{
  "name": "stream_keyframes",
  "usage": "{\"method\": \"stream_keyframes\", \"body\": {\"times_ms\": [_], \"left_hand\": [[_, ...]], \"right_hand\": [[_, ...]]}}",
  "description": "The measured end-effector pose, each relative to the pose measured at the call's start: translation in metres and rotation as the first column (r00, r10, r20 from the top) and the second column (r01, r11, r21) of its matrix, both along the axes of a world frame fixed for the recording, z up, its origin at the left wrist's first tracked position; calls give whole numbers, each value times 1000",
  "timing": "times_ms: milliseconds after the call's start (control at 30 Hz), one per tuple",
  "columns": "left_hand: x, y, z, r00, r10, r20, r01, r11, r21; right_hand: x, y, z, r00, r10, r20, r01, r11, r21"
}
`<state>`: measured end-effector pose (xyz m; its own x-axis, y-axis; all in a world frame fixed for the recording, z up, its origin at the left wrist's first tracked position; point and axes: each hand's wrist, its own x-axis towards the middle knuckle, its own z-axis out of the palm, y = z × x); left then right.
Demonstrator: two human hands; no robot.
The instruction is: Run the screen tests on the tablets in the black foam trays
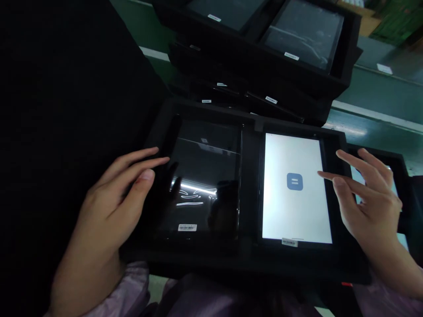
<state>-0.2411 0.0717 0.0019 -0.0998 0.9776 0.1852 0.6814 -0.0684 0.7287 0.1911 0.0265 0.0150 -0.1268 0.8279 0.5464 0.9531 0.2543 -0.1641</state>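
A black foam tray (249,185) in front of me holds two tablets side by side. The left tablet (205,171) has a dark, glossy screen with reflections and a barcode label at its bottom. On the right tablet (294,211) the screen is lit white, with a blue square icon in the middle and a barcode label below. My left hand (115,202) is at the tray's left side, fingers stretched towards the dark tablet, holding nothing. My right hand (366,189) is open, its index fingertip at the right edge of the lit screen; whether it touches I cannot tell.
Behind the tray rises a stack of black foam trays (254,53) with more labelled tablets. At the right, another black tray (398,163) with lit screens is partly hidden by my right hand. A green work surface (373,103) lies beyond, and dark material (66,88) fills the left.
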Motion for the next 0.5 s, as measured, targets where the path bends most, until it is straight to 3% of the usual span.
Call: {"method": "stream_keyframes", "body": {"times_ms": [300, 400, 500], "left_hand": [[38, -14, 34, 987, 140, 84, -127, 981, -146], [38, -13, 35, 987, 135, 89, -122, 983, -137], [34, -11, 31, 987, 139, 78, -129, 985, -117]], "right_hand": [[2, -2, -4, 1000, 19, 20, -19, 1000, 4], [3, -1, -5, 995, 86, 55, -87, 996, 23], [2, -1, -7, 990, 110, 84, -106, 993, -51]]}}
